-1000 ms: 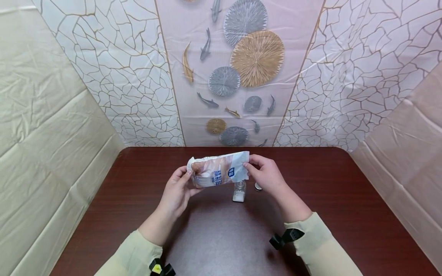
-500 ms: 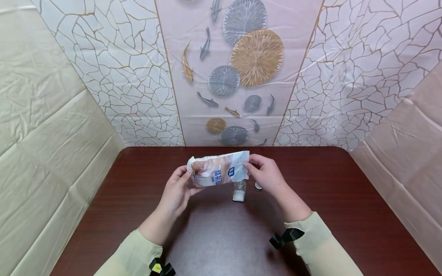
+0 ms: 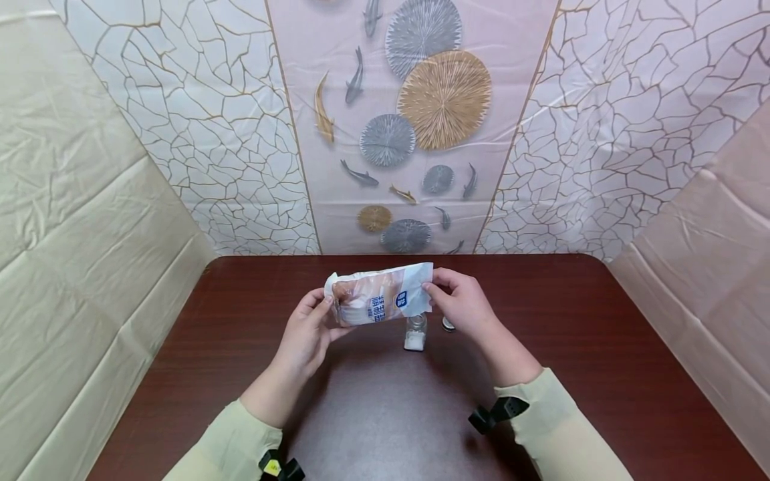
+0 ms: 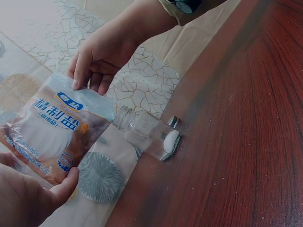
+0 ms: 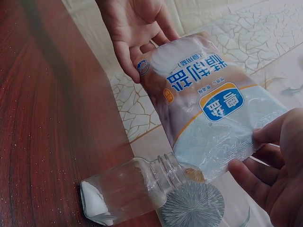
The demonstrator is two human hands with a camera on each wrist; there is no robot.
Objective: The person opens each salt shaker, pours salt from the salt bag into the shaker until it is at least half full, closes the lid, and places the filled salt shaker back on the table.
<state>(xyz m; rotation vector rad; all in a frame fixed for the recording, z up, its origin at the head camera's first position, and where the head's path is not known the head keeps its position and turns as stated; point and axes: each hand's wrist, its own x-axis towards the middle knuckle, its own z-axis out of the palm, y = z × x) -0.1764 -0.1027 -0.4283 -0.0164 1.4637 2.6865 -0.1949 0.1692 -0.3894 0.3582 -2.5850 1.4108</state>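
Observation:
A salt bag (image 3: 374,297) with blue lettering is held sideways above the table, its light blue end to the right. My left hand (image 3: 305,336) grips the bag's left end, thumb on the printed front. At the other end, my right hand (image 3: 468,306) pinches the edge between thumb and fingers. Just under this end stands a small glass jar (image 3: 415,339), uncapped, with a threaded neck. The bag's lower corner is right at the jar's mouth in the right wrist view. White salt (image 5: 96,199) covers the jar's bottom.
A small round lid (image 4: 173,122) lies on the table close behind the jar. White grains are scattered over the dark red wooden table (image 4: 236,142). A patterned cloth (image 3: 391,133) hangs behind the table's far edge, with plain beige cloths at both sides.

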